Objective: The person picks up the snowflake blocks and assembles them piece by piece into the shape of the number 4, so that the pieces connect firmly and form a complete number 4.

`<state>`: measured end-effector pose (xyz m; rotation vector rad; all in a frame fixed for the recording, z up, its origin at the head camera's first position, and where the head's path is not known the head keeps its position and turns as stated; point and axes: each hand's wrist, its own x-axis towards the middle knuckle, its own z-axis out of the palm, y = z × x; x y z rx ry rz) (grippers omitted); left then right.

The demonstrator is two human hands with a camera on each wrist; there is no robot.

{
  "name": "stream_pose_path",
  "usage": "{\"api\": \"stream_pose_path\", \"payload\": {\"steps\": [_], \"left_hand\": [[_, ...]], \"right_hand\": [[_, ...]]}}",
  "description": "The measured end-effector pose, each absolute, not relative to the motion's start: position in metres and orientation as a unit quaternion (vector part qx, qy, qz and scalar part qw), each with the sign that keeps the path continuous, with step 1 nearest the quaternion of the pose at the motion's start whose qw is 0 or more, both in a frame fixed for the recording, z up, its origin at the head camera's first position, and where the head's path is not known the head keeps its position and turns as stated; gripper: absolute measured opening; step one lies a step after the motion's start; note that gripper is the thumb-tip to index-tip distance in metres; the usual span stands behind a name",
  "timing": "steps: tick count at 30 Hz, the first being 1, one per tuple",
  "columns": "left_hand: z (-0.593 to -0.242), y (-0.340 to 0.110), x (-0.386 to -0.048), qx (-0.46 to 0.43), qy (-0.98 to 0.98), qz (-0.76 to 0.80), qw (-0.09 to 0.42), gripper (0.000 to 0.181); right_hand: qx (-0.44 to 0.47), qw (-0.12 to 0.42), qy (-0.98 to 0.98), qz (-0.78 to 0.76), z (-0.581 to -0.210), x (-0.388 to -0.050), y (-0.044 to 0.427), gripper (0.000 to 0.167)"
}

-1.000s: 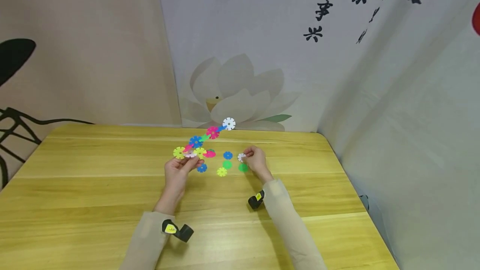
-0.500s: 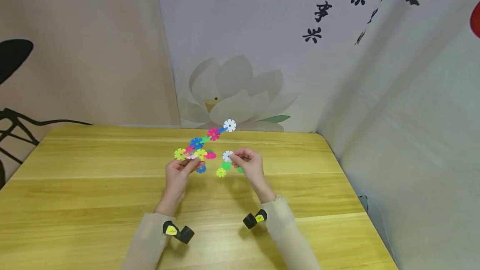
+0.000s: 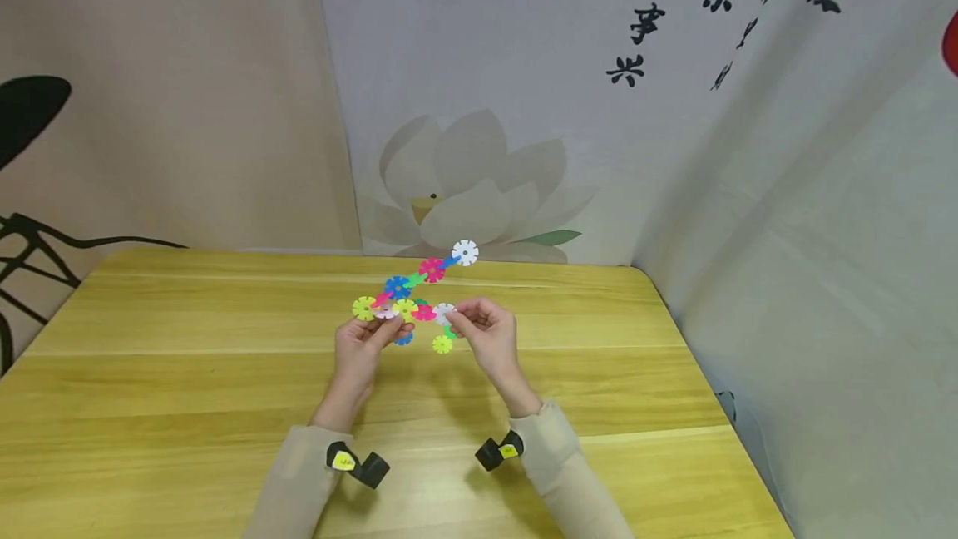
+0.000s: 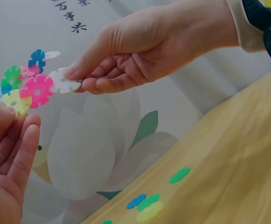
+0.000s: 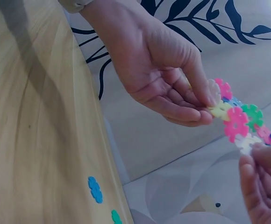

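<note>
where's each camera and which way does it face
Head: on the head, facing forward and down over the wooden table; left hand, right hand and sleeves show.
Left wrist: on that wrist, facing linked snowflake discs and the lotus print; left hand lower left, right hand upper right.
Right wrist: on that wrist, facing the same discs and leaf print; right hand lower right, left hand upper middle.
Both wrist views share the pinched white disc.

In the head view, the right hand (image 3: 490, 341) hid one edge of a white notched plastic disc (image 3: 441, 312); its joint with the multicoloured chain of notched discs (image 3: 414, 280) was too small to tell. The left hand (image 3: 358, 349) partly covered a blue notched disc (image 3: 404, 339) beneath its fingertips. The left wrist view's edge cut off that hand.
</note>
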<state>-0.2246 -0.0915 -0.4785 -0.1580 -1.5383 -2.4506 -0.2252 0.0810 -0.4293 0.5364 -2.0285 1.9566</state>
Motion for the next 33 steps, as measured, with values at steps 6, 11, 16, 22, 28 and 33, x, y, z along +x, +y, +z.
{"api": "stream_pose_path", "payload": {"steps": [6,11,16,22,28,33], "left_hand": [[-0.477,-0.088,-0.223,-0.073,-0.514,-0.841,0.152,0.029],[-0.475,-0.086,-0.222,-0.069,-0.503,-0.846,0.164,0.028],[-0.475,-0.084,-0.224,-0.048,-0.501,-0.851,0.151,0.023],[-0.475,-0.086,-0.226,-0.016,-0.492,-0.857,0.153,0.023],[-0.477,-0.087,-0.227,-0.009,-0.495,-0.856,0.146,0.026],[-0.477,-0.085,-0.225,-0.004,-0.493,-0.858,0.142,0.025]], "right_hand": [[0.207,0.164,-0.703,0.66,-0.429,-0.222,0.078,0.006],[0.215,0.164,-0.684,0.677,-0.43,-0.222,0.075,0.006],[0.187,0.147,-0.669,0.704,-0.436,-0.226,0.075,0.009],[0.135,0.12,-0.716,0.674,-0.473,-0.252,0.098,0.017],[0.036,0.113,-0.801,0.587,-0.505,-0.274,0.126,0.016],[0.028,0.062,-0.852,0.519,-0.517,-0.281,0.139,0.021]]}}
